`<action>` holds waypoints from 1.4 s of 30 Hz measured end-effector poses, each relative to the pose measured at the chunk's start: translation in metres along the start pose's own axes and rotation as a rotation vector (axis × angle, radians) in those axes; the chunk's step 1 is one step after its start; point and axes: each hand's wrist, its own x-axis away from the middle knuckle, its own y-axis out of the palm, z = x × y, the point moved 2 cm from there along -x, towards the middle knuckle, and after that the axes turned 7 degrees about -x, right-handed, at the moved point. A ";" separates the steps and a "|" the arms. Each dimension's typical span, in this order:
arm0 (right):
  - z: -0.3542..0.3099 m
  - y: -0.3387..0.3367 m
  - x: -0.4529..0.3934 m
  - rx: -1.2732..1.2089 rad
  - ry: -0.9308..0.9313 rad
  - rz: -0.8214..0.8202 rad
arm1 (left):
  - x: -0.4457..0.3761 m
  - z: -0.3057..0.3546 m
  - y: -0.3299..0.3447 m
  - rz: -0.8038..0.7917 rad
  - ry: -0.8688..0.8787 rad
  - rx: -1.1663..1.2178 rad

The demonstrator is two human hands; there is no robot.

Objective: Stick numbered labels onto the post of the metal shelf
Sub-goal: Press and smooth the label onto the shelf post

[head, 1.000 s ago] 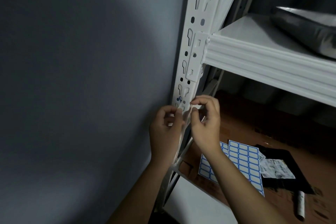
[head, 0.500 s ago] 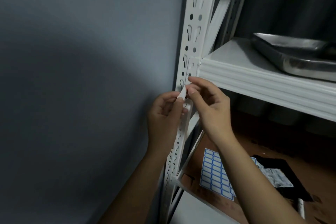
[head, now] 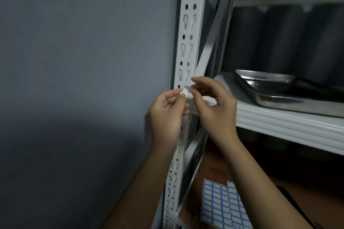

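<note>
Two bare hands in view, raised together in front of the shelf post. Left hand: fingers curled, thumb and forefinger pinching one small white paper label at its left edge. Right hand: fingers curled toward the same label, fingertips at its right edge; contact looks like a pinch, but blur prevents confirming. The label sits between the two hands, just in front of the white perforated metal shelf post; whether it touches the post cannot be told. No number legible on it. One post runs from the top of the view down to the near bottom, punched with paired keyhole slots and round holes. One white diagonal metal brace crosses behind the post, to its right. One white ribbed metal shelf board extends right from the post at hand height; the right hand covers the joint. One shiny stainless steel tray rests on that board, far right. A second shelf edge is visible higher up. Below, on the brown lower surface, two sheets of blue-bordered blank labels lie overlapping, near right, partly hidden by the right forearm. One grey-blue wall fills the left side.
</note>
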 end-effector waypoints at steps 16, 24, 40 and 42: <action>-0.029 -0.092 -0.064 0.095 -0.085 -0.028 | -0.003 0.054 0.093 -0.261 0.099 -0.042; -0.017 -0.145 -0.086 0.137 0.116 -0.031 | -0.021 0.043 0.155 -0.339 0.048 -0.169; 0.024 -0.189 -0.089 0.629 0.265 0.034 | -0.049 0.021 0.202 -0.609 0.331 -0.877; 0.025 -0.185 -0.090 0.707 0.291 -0.038 | -0.052 0.018 0.200 -0.621 0.331 -0.860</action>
